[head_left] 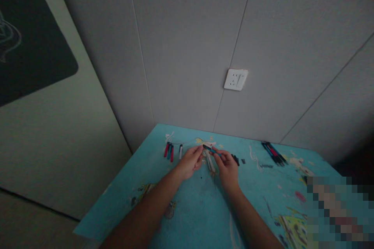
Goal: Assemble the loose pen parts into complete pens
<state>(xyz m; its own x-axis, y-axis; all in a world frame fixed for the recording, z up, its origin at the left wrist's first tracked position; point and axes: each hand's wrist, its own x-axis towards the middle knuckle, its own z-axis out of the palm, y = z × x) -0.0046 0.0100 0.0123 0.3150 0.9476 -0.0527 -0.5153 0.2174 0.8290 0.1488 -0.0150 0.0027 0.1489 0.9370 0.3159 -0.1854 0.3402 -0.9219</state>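
Both hands meet over the far middle of the blue table (201,206), just below the white wall socket (236,79), which serves as the landmark here. The left hand (189,162) and the right hand (226,165) together hold a small blue pen (210,149), which lies tilted between them almost straight beneath the socket: its dark end sits at the left hand's fingertips (200,150) and its other end runs down to the right hand's thumb and fingers. Both hands are closed on the pen in a pinch, thumbs against fingers, so the pen spans the gap between the two grips rather than lying inside either palm. Beneath the hands, a few pale sticks (209,162) lie on the table, partly hidden; what they are cannot be told. Below and to the left of the socket, a short row of red and dark pen caps (169,151) lies on the table, well apart from the left hand. Below and just right of the socket, some small black pieces (236,160) lie near the right hand. Farther right of the socket, a bundle of dark pens (274,153) rests near the table's far edge.
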